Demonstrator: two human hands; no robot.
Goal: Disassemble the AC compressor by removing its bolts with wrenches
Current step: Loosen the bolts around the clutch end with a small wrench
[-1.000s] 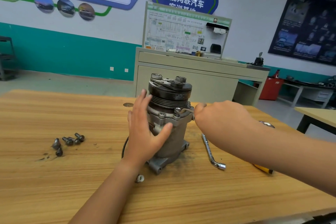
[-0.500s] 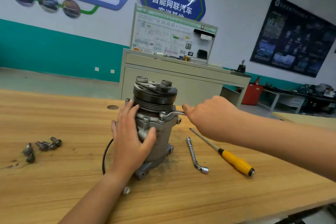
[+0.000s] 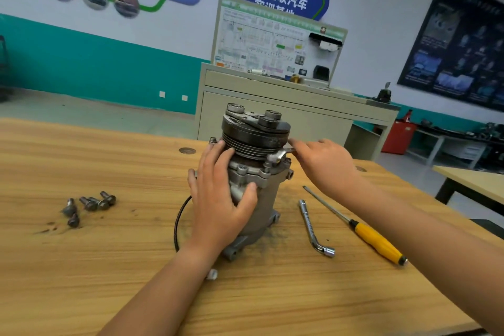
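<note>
The grey AC compressor [image 3: 261,199] stands upright on the wooden table [image 3: 109,267], with its black pulley [image 3: 256,133] on top. My left hand [image 3: 221,196] grips the compressor body from the near left side, thumb across the front. My right hand [image 3: 324,163] holds the handle of a small wrench [image 3: 279,156] just right of the pulley. The wrench head sits on a bolt of the upper flange. Most of the handle is hidden under my fingers.
Several removed bolts [image 3: 90,204] lie at the left of the table. An L-shaped socket wrench [image 3: 313,226] and a yellow-handled screwdriver [image 3: 376,243] lie right of the compressor. A black cable [image 3: 178,215] loops out by its base. A grey cabinet [image 3: 272,106] stands behind.
My right hand has swung the wrench handle round toward the far side of the compressor, and its fingers look less clenched. My left hand keeps the same grip on the body.
</note>
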